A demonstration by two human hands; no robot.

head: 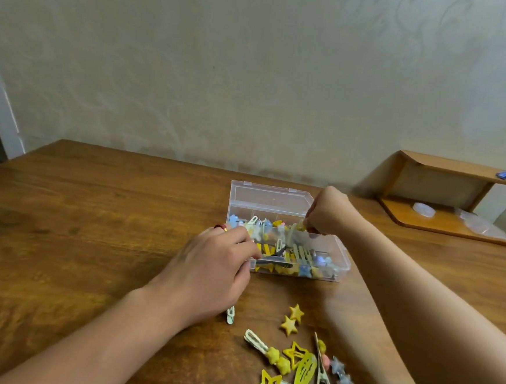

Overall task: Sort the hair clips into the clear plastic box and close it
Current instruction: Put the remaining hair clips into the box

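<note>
The clear plastic box (342, 258) stands open on the wooden table (93, 209), its lid (269, 197) tipped back toward the wall. Several yellow, blue and pale green hair clips fill it. My left hand (209, 273) rests against the box's left front corner, fingers curled on its wall. My right hand (330, 213) hovers over the box's back right part, pinching a yellowish hair clip (299, 225) just above the contents. Several loose clips lie near me: two yellow star clips (293, 319), a yellow oval snap clip (305, 373), a pale green clip (230, 314).
A low wooden shelf (443, 219) stands at the back right with clear plastic items on it and a small blue thing on top. The wall rises close behind the table. The table's far left edge runs by a white door frame.
</note>
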